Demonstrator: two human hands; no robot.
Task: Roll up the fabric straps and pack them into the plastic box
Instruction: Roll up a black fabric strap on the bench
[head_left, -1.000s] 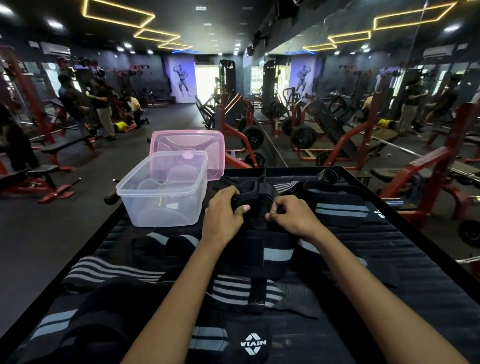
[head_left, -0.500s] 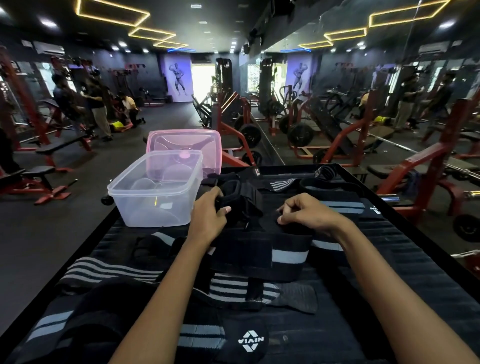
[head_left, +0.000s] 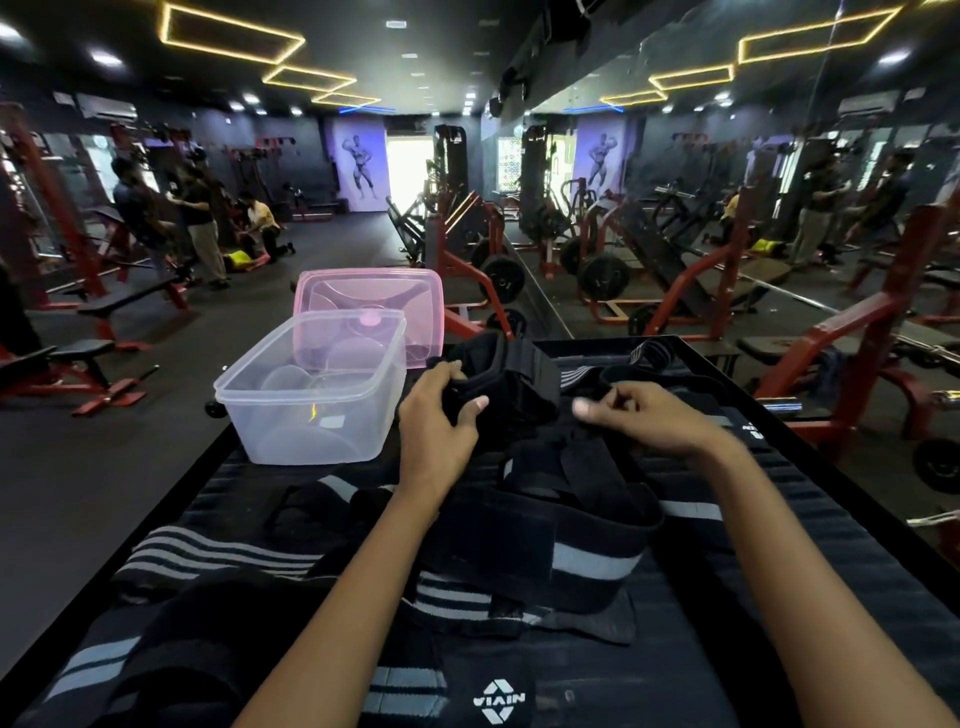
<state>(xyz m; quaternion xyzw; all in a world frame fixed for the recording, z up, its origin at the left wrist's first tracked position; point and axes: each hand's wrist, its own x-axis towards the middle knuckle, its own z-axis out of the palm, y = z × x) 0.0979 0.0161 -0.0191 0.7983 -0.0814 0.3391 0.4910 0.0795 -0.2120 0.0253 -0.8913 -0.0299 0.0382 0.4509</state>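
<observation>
Left hand (head_left: 439, 415), right hand (head_left: 641, 418) bare; forearms bare, sleeveless.

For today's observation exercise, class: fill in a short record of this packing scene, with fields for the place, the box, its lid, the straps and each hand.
place: gym, black table
box: clear plastic box, open, no straps inside
lid: pink lid, behind the box
straps: loose straps piled on the table
left hand: grips the rolled black strap
right hand: fingers curled; whether it holds a strap is unclear

Dim gym under yellow ceiling strips; bright far doorway, edges perhaps fisheye-bent.
</observation>
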